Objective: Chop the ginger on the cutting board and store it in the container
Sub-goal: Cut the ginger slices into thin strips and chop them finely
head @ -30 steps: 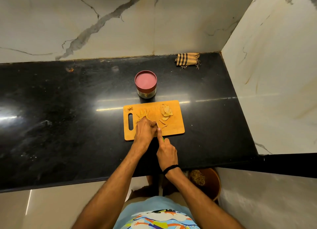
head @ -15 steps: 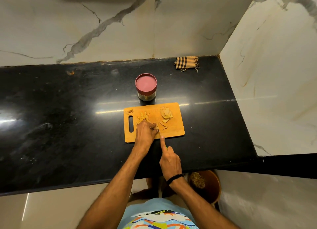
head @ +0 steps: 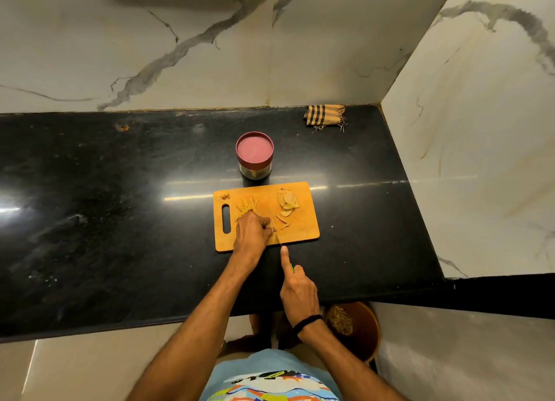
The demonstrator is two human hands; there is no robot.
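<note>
On the near middle of the black counter (head: 120, 220) lies an orange cutting board (head: 300, 232), its handle slot to the left. Ginger is spread over the board in several lots: a heap of flat slices (head: 287, 200) near the far right corner, a small fan of thin strips (head: 247, 206) toward the far left, two or three loose bits (head: 282, 220) between them, and some dark scraps (head: 224, 196) at the far left corner.

The left hand (head: 251, 235) rests on the near left part of the board, knuckles up, with its fingers curled down over a ginger piece (head: 272, 225) of which only a sliver shows beside the fingertips. The right hand (head: 298, 292) is just off the board's near edge and grips a knife (head: 291, 268) with a green handle, forefinger stretched straight along its back. The thin blade reaches across the near edge to the left fingertips.

Just beyond the board's far edge stands the container (head: 254, 155), a round jar with its pink lid on. A striped cloth (head: 326, 115) lies in the far right corner against the marble wall. Down on the floor, near right, sits a brown bin (head: 368, 337).
</note>
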